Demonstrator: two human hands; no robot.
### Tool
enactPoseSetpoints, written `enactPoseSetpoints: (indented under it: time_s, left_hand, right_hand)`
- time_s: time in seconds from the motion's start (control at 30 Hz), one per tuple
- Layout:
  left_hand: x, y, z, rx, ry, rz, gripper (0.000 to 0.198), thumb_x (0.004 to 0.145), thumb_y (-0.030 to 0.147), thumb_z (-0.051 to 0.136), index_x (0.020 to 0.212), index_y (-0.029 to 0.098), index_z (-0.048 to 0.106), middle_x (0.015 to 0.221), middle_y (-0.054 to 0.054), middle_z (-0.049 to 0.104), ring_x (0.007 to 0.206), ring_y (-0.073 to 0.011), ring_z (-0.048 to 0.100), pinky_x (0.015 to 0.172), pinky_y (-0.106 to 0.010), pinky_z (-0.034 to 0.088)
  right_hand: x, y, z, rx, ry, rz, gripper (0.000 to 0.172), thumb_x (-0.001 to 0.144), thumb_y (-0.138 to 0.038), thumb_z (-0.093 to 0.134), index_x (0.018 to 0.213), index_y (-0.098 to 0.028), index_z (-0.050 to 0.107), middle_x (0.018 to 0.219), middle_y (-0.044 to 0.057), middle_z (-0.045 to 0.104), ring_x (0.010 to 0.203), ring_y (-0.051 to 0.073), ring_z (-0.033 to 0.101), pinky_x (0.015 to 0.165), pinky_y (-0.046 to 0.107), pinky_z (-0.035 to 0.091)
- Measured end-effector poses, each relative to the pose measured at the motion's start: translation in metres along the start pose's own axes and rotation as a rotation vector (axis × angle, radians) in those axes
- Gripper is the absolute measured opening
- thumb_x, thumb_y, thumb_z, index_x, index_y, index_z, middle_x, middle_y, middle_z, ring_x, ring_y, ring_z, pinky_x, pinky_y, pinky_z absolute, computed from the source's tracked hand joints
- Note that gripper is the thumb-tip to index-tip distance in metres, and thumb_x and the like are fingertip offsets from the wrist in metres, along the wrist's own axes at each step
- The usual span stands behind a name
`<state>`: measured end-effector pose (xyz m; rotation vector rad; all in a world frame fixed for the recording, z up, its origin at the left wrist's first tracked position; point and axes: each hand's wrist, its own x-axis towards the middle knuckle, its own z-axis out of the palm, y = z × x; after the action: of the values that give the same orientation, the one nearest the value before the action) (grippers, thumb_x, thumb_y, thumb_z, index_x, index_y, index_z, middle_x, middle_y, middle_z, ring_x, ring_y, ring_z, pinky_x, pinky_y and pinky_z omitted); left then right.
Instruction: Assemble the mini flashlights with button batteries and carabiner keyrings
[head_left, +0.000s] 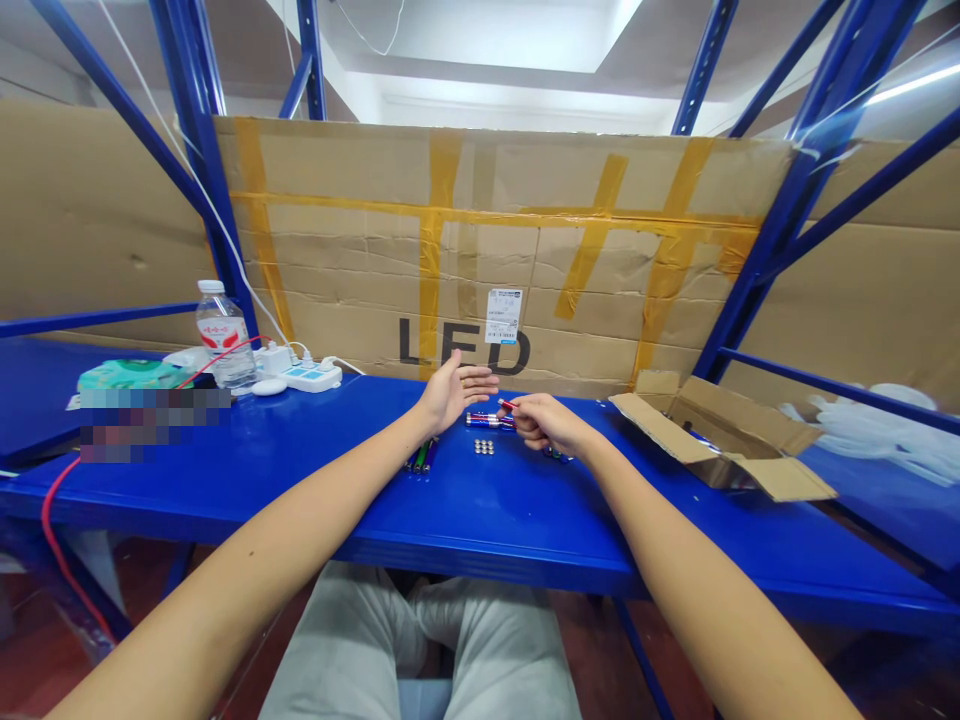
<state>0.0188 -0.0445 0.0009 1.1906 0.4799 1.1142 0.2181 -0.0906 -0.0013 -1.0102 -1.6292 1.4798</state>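
Head view: blue metal table (450, 510), two bare hands, small parts. Partly hidden: a bundle of slim dark and green tubes (424, 457), covered at its upper end by the left wrist; small dark and green items (556, 453), mostly behind and beneath the right hand, kind not legible; contents of the open carton (720, 430), right of the right hand, chiefly in shadow behind its flaps. Right end of the blue-and-red cylinder (484, 421): cut off from sight by the right fingers.

Materials: cylinder glossy, with silver bands; small round pieces (484, 447) silver and shiny, set in close rows; carton of plain brown board; beyond both hands, a creased cardboard panel (360, 270) with yellow tape.

Hands: left hand (459, 393) holds nothing, fingers extended, palm turned toward the right hand. Right hand (551, 422) pinches a small red piece (508, 404) between thumb and fingers, its tip pointing toward the left hand. Cylinder between the hands; silver pieces on the near side of it, left of the right hand.
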Motion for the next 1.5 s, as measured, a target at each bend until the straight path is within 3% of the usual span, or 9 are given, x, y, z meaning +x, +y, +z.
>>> enactPoseSetpoints:
  time_s: [1.5]
  left_hand:
    - [-0.0012,0.0006,0.0015,-0.036,-0.009,-0.022,0.067,0.095,0.061,0.028,0.099,0.006,0.067,0.107,-0.021,0.070,0.095,-0.0249,0.067,0.089,-0.036,0.050]
  right_hand:
    - [0.0037,0.0024,0.0000,-0.063,0.067,-0.044,0.017,0.073,-0.025,0.060,0.086,-0.017,0.053,0.051,-0.010,0.027,0.042,0.005,0.019,0.041,0.022,0.013]
